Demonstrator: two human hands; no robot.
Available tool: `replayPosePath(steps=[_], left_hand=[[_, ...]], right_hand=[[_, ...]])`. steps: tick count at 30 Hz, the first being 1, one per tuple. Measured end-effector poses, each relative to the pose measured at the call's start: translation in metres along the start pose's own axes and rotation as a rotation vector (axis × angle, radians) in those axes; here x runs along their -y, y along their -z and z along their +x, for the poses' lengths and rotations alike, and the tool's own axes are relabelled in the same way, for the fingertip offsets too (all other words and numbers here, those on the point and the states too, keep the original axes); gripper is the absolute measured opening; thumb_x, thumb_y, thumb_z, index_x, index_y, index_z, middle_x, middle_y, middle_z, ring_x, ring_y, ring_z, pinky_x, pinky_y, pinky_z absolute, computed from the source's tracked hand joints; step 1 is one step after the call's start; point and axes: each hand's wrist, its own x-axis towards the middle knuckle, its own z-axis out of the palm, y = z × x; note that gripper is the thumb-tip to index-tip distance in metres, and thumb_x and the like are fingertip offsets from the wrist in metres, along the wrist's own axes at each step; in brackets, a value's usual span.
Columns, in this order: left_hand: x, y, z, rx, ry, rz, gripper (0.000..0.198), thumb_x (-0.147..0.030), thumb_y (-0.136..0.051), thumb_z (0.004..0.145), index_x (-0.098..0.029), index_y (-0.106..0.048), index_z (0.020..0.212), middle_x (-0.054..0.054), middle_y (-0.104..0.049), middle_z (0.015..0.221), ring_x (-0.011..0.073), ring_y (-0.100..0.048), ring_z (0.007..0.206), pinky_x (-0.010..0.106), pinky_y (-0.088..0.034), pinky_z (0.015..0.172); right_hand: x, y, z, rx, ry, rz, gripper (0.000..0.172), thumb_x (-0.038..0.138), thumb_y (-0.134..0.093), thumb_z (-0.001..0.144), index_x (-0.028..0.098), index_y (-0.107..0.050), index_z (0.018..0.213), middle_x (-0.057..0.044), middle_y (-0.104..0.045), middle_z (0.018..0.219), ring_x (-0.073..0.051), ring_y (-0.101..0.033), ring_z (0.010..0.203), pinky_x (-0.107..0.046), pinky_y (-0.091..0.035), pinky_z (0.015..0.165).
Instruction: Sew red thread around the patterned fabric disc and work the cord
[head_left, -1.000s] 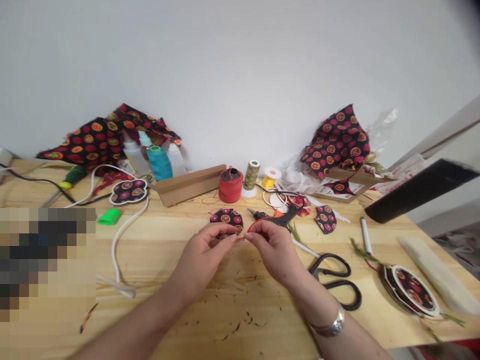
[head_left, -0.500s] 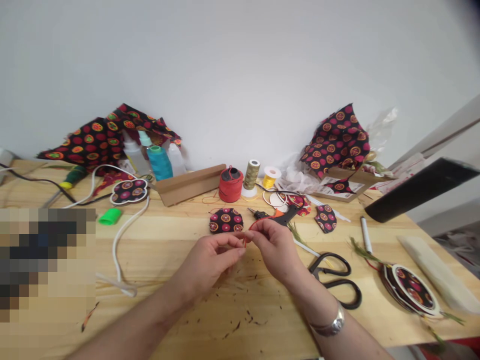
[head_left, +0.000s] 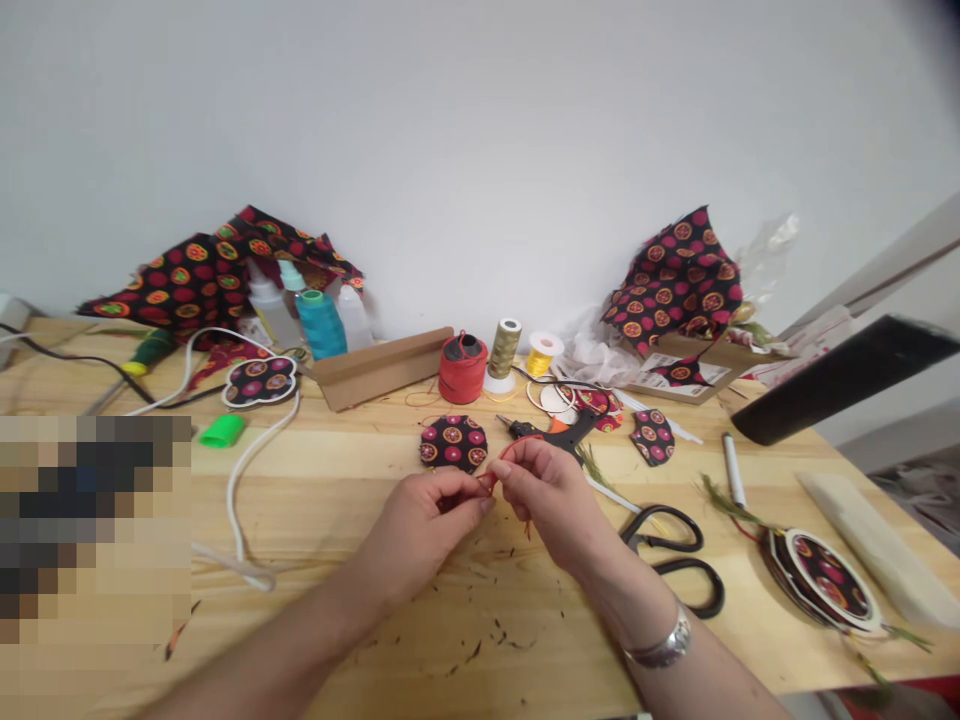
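Observation:
Both hands meet over the middle of the table, fingertips nearly touching. My left hand (head_left: 439, 510) pinches a thin red cord (head_left: 528, 531) between thumb and index finger. My right hand (head_left: 541, 490) grips the same cord, which loops over its index finger and hangs below in a short tail. Just beyond the fingers lies a round piece of patterned fabric (head_left: 453, 443). A black glue gun (head_left: 574, 436) rests behind my right hand, partly covered by it. Black-handled scissors (head_left: 686, 585) lie beside my right wrist, their blades hidden.
At the back stand a red cord spool (head_left: 462, 372), an olive thread cone (head_left: 503, 355) and a yellow spool (head_left: 541, 353). A cardboard strip (head_left: 382, 370) lies left of them. On the right are a fabric-covered round piece (head_left: 825, 580) and a marker (head_left: 733, 470). A white cable (head_left: 234, 495) curves at left.
The left fingers have closed more tightly on the cord, close against the right fingertips. A red tail of cord now shows below my right hand. The table items have not moved.

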Motion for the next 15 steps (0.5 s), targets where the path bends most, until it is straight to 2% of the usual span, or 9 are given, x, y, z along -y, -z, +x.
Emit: replayPosePath(steps=[7,9,11,13,15], left_hand=[[0.0014,-0.0010,0.0001,0.000,-0.044,0.037,0.018,-0.028,-0.054,0.074,-0.021,-0.070,0.071,0.000,-0.064,0.071,0.0165,-0.056,0.068,0.025,-0.042,0.064],[0.0013,-0.0001,-0.0002,-0.109,-0.091,0.078,0.015,-0.027,-0.055,0.073,-0.020,-0.068,0.068,0.003,-0.062,0.084,0.0185,-0.056,0.080,0.027,-0.043,0.070],[0.0008,0.0015,-0.0010,-0.301,-0.149,0.118,0.011,-0.026,-0.057,0.072,-0.019,-0.065,0.067,0.006,-0.054,0.103,0.0214,-0.053,0.095,0.030,-0.043,0.078],[0.0005,0.0027,-0.0023,-0.463,-0.193,0.099,0.007,-0.025,-0.057,0.072,-0.020,-0.061,0.074,0.006,-0.047,0.117,0.0217,-0.051,0.099,0.031,-0.042,0.081],[0.0009,0.0022,-0.0036,-0.476,-0.229,0.004,0.009,-0.024,-0.056,0.075,-0.020,-0.057,0.083,0.006,-0.046,0.122,0.0206,-0.052,0.100,0.032,-0.042,0.084]], right_hand=[[-0.0006,0.0005,0.0002,0.010,0.006,0.027,0.018,0.031,-0.059,0.070,0.016,-0.049,0.067,0.005,-0.050,0.054,-0.005,-0.034,0.040,-0.017,-0.024,0.036],[-0.0004,0.0013,0.0004,0.021,0.018,0.022,0.018,0.031,-0.059,0.071,0.016,-0.049,0.067,0.005,-0.050,0.054,-0.005,-0.035,0.040,-0.017,-0.025,0.037],[0.0001,0.0019,0.0004,0.021,0.023,-0.006,0.018,0.031,-0.059,0.071,0.016,-0.049,0.067,0.004,-0.050,0.054,-0.005,-0.036,0.040,-0.017,-0.026,0.037],[0.0007,0.0018,0.0003,0.014,0.024,-0.042,0.017,0.030,-0.058,0.072,0.016,-0.050,0.066,0.004,-0.050,0.053,-0.005,-0.037,0.041,-0.017,-0.026,0.037],[0.0015,0.0012,0.0000,0.014,0.026,-0.064,0.016,0.029,-0.058,0.072,0.016,-0.051,0.065,0.004,-0.051,0.054,-0.005,-0.037,0.041,-0.018,-0.027,0.038]])
